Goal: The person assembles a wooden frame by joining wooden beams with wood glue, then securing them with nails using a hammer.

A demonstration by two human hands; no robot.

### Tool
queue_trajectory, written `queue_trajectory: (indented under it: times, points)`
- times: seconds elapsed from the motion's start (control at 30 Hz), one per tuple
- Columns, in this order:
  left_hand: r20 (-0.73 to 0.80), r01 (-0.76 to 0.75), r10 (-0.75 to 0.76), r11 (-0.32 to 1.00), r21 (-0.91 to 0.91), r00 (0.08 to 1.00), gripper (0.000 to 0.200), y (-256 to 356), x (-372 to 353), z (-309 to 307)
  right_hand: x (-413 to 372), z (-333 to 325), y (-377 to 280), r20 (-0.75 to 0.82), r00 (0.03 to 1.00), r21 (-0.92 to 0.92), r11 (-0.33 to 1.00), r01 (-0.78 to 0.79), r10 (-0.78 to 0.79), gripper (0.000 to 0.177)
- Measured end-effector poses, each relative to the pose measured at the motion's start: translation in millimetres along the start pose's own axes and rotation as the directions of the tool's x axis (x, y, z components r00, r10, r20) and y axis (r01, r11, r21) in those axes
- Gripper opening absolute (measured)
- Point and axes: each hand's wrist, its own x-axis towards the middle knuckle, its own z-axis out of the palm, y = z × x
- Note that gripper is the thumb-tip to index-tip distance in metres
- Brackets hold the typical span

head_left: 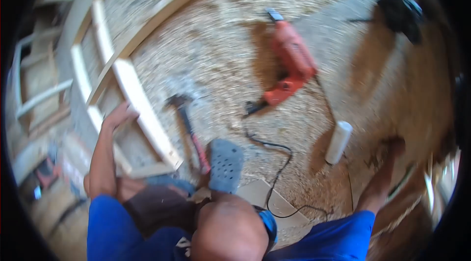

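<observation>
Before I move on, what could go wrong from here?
The thin black cord loops near the grey perforated clog, so it could snag the wearer. The hammer with a dark-and-red handle lies beside the clog and might be kicked or tripped over. The left hand is close against the pale wooden frame; it might get pinched if the frame shifts.

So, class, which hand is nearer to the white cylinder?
Right. The right hand is right of the white cylinder; the left hand is farther away, at the wooden frame.
</observation>
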Motion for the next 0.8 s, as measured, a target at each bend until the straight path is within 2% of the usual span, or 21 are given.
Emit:
queue_trajectory:
  times: [0.03,0.07,0.1,0.13,0.17,0.2,0.23,0.3,0.33,0.4,0.43,0.47,0.5,0.53,0.57,0.63,0.67,0.7,0.73,0.77,0.8]
  points:
    - [-0.035,-0.037,0.038,0.999,0.024,0.999,0.064,-1.3,-1.2,1.5,-12.7,-24.6,-3.9,0.038,0.998,-0.039,0.997,0.060,-0.059,0.051]
    - [0.028,-0.006,0.007,1.000,-0.025,1.000,0.063,-11.7,3.9,-2.1,-13.5,-13.4,1.8,-0.029,0.989,0.081,0.985,0.149,-0.147,0.050]
    - [0.005,-0.054,0.053,0.998,0.027,0.999,0.063,-33.6,13.5,-2.9,-28.4,-32.6,-3.3,-0.056,0.976,0.143,0.966,0.217,-0.211,0.049]
    - [0.006,-0.072,0.072,0.996,-0.054,0.997,0.064,-30.4,8.8,-1.6,-22.0,-5.2,4.5,-0.085,0.969,0.235,0.940,0.247,-0.233,0.049]
    - [0.049,-0.044,0.050,0.993,-0.111,0.998,0.066,-27.0,8.0,-1.2,-24.0,-15.9,-1.5,0.087,0.990,0.269,0.960,0.081,-0.108,0.048]
    - [0.102,-0.028,0.045,0.986,-0.165,0.994,0.069,-25.6,9.6,-3.1,-29.5,-31.2,-3.8,0.266,0.964,0.261,0.960,-0.102,0.030,0.049]
    - [0.137,-0.028,0.049,0.988,-0.154,0.989,0.070,-31.7,11.2,-6.1,-34.0,-39.6,-7.8,0.253,0.968,0.256,0.964,-0.074,0.007,0.049]
    - [0.166,-0.041,0.056,0.995,-0.090,0.984,0.073,-38.5,15.0,-10.4,-43.3,-34.6,-8.6,0.163,0.978,0.178,0.972,-0.157,0.128,0.055]
    - [0.168,-0.039,0.054,0.995,-0.091,0.984,0.073,-39.7,12.9,-11.4,-46.4,-25.5,-5.5,0.163,0.978,0.176,0.972,-0.155,0.127,0.055]
    - [0.172,-0.076,0.083,0.996,-0.047,0.982,0.078,-36.0,12.5,-17.2,-39.9,-2.2,4.7,-0.155,0.976,0.285,0.953,-0.102,0.150,0.054]
    - [0.162,-0.054,0.050,0.998,0.022,0.985,0.073,-36.8,14.3,-19.3,-40.8,-7.3,2.9,-0.161,0.975,0.285,0.953,-0.105,0.155,0.054]
    - [0.164,-0.060,0.056,0.998,0.017,0.985,0.073,-39.5,16.9,-18.9,-49.9,-34.5,-10.9,-0.309,0.907,0.577,0.814,-0.060,0.285,0.046]
    - [0.160,-0.079,0.066,0.994,0.080,0.985,0.071,-40.4,20.6,-20.9,-70.4,-83.4,-35.9,-0.391,0.804,0.800,0.598,0.056,0.448,0.040]
    - [0.154,-0.099,0.076,0.985,0.143,0.985,0.070,-41.6,23.7,-23.4,-86.6,-127.5,-56.5,-0.362,0.817,0.896,0.410,0.172,0.450,0.032]
    - [0.154,-0.105,0.084,0.985,0.140,0.985,0.070,-47.7,26.4,-22.5,-105.7,-168.9,-79.2,-0.338,0.833,0.940,0.201,0.276,0.439,0.026]
    - [0.148,-0.107,0.085,0.983,0.152,0.985,0.068,-56.6,36.6,-23.6,-159.9,-240.0,-145.4,-0.441,0.856,0.810,-0.292,0.509,0.269,0.023]
    - [0.144,-0.119,0.097,0.982,0.149,0.985,0.068,-55.5,36.6,-25.2,-215.1,-303.7,-189.4,-0.440,0.874,0.830,-0.279,0.483,0.204,0.023]
    - [0.131,-0.111,0.091,0.982,0.153,0.987,0.069,-52.5,33.8,-24.6,-256.9,-347.8,-228.4,-0.522,0.853,0.739,-0.486,0.467,0.025,0.022]
    - [0.119,-0.100,0.082,0.983,0.155,0.990,0.069,-52.6,31.0,-22.8,-323.1,-424.6,-258.0,-0.297,0.940,0.896,-0.390,0.213,-0.170,0.022]
    - [0.118,-0.105,0.087,0.983,0.152,0.989,0.069,-55.5,29.4,-21.6,-330.5,-407.4,-313.6,-0.381,0.862,0.794,-0.595,0.121,-0.334,0.021]
    - [0.095,-0.125,0.112,0.982,0.144,0.989,0.070,-58.5,29.6,-20.0,-364.4,-432.1,-349.8,-0.252,0.814,0.854,-0.516,-0.068,-0.524,0.018]
